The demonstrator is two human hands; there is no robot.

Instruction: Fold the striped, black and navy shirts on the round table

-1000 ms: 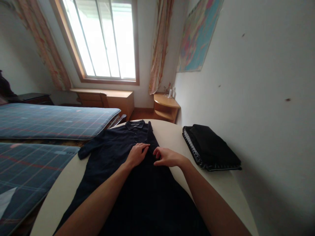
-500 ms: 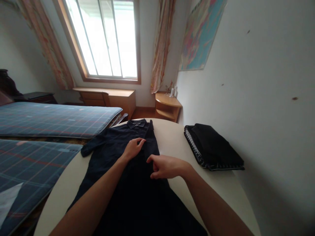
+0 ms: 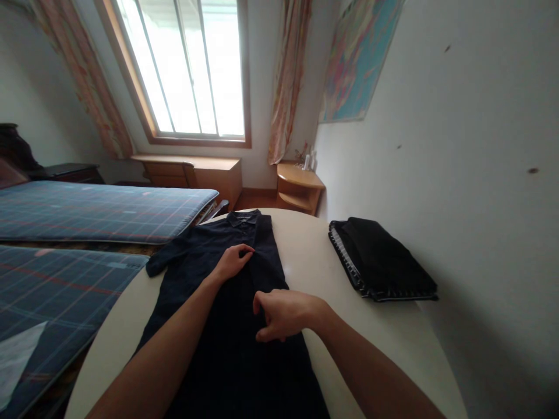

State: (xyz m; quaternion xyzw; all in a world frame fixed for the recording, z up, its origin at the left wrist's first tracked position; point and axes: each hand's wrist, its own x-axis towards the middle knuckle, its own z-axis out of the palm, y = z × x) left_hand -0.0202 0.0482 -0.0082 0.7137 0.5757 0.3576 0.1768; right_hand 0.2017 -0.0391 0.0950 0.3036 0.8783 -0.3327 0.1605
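A dark navy collared shirt [image 3: 227, 349] lies lengthwise before me, collar at the far end and one short sleeve spread out to the left. Its right side is folded inward. My left hand [image 3: 234, 261] pinches the shirt's fabric at the inner fold, below the collar. Nearer to me and to the right, my right hand [image 3: 286, 314] is curled over the shirt with thumb and forefinger bent toward each other. Dark cloth shows between those fingers; the exact grip is hard to see against the navy fabric.
A round cream table [image 3: 305, 250] carries the shirt. Folded black clothes [image 3: 384, 262] with a checked layer lie at its right, near the wall. Plaid mattresses [image 3: 100, 212] stand left of the table, with a white sheet [image 3: 20, 361] on the nearer one. A corner shelf [image 3: 299, 180] stands beyond.
The right side of the shirt has come further inward, and its lower right edge now runs straighter. My right hand has moved toward me and slightly left; my left hand shifted slightly left.
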